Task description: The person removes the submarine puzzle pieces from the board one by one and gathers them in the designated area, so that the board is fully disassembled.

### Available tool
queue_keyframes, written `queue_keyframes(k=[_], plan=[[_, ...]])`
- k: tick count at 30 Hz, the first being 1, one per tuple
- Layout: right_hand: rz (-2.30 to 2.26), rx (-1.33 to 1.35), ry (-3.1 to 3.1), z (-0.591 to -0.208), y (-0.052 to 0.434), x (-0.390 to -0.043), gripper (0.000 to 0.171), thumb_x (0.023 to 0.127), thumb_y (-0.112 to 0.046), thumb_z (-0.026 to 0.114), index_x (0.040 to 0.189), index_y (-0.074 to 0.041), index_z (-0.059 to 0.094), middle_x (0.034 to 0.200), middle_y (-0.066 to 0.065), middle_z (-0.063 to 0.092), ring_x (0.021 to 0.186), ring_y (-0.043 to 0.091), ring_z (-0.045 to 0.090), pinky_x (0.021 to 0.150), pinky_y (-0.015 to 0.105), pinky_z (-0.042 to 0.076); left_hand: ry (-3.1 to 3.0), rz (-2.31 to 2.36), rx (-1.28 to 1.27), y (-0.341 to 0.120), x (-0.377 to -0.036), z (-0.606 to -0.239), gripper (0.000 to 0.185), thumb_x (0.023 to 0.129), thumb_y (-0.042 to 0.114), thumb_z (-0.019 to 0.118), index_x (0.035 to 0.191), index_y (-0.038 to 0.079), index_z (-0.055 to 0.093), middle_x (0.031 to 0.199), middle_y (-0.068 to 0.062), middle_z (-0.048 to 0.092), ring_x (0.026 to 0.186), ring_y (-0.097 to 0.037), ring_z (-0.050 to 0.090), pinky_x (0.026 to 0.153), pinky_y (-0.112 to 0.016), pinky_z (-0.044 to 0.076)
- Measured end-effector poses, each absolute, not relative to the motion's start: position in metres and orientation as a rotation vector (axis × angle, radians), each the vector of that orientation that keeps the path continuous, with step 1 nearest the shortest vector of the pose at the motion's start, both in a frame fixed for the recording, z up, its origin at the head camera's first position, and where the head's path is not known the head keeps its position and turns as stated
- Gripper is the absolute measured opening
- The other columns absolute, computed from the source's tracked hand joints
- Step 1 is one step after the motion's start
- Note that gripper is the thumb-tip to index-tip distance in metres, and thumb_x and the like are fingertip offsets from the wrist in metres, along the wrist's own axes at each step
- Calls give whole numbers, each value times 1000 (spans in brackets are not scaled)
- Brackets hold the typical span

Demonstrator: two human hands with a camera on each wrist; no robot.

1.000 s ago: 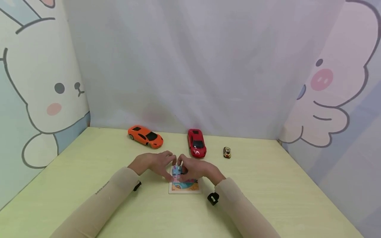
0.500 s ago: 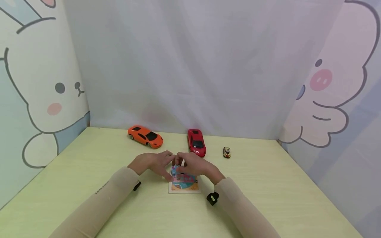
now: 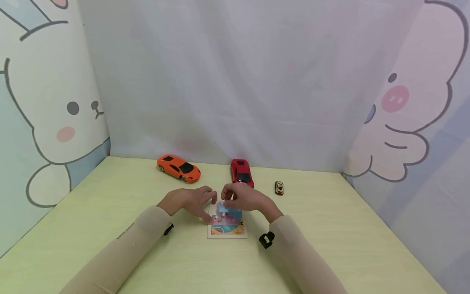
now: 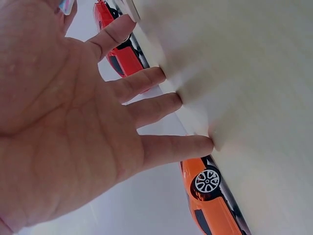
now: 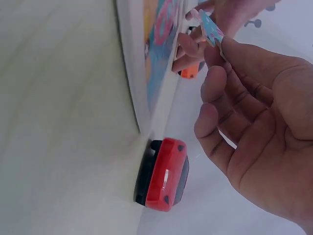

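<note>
A small jigsaw puzzle board point(image 3: 227, 237) with a pale rim and a colourful picture lies flat on the table. My right hand point(image 3: 245, 197) is over the board's far side and pinches a light blue puzzle piece point(image 3: 222, 209) between thumb and index finger. In the right wrist view this puzzle piece point(image 5: 211, 29) is tilted and raised above the board. My left hand point(image 3: 192, 202) is at the board's left edge, its thumb by the rim. In the left wrist view its spread, fairly straight fingers point(image 4: 151, 108) touch the tabletop with their tips.
Behind the hands stand an orange toy car point(image 3: 179, 168) on the left and a red toy car point(image 3: 242, 172) near the middle. A tiny toy car point(image 3: 279, 188) sits to the right. A pale curtain point(image 3: 235, 81) closes off the table's back.
My right hand has moved up and away from me, then slightly right, with the puzzle piece rising off the board. More of the board shows. My left hand has stayed in place.
</note>
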State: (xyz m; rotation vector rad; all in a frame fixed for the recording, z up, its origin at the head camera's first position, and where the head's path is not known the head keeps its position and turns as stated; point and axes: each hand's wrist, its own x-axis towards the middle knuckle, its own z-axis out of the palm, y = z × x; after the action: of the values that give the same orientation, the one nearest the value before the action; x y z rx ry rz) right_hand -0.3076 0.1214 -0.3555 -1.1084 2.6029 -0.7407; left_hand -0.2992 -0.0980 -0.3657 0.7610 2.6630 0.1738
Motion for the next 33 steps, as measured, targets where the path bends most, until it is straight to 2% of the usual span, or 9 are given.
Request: queue_keyframes(k=[5,9,13,19,27,33], plan=[[-786,-1023,2564,-349,135,-313,7,95,-13,70,100,-13,66,90,-4,65,82,13,61,73,27,53,2664,176,761,-98,-300,-366,51,82,58,75,113,30,46,146,-4,38,113,-21,48,90,-46,47],[-814,-967,2542,-347,148,-318,7,95,-15,70,101,-12,68,88,-1,66,75,16,60,73,35,54,2660,172,755,-98,-299,-365,51,82,58,75,113,31,46,147,-4,38,113,-22,49,90,-46,46],[-849,-918,2538,-346,161,-321,7,95,-16,70,100,-11,69,88,8,68,73,23,61,72,43,54,2650,168,764,-99,-299,-364,51,83,58,75,114,29,46,148,-6,38,113,-24,49,91,-47,46],[-864,-884,2532,-347,177,-328,9,96,-18,70,95,-10,69,85,15,67,75,36,60,69,42,50,2634,180,772,-101,-299,-363,51,83,55,76,114,27,46,148,-7,37,112,-25,49,90,-48,46],[-859,-820,2477,-353,191,-335,8,95,-16,70,94,-8,69,85,12,67,69,21,58,70,42,52,2642,188,758,-101,-300,-363,50,83,55,76,114,29,47,149,-5,38,112,-24,49,90,-48,46],[-824,-782,2481,-352,194,-334,9,95,-16,70,93,-7,69,82,9,66,68,21,57,67,37,50,2638,203,745,-100,-299,-362,49,83,54,77,113,29,47,148,-5,38,110,-24,50,88,-46,46]])
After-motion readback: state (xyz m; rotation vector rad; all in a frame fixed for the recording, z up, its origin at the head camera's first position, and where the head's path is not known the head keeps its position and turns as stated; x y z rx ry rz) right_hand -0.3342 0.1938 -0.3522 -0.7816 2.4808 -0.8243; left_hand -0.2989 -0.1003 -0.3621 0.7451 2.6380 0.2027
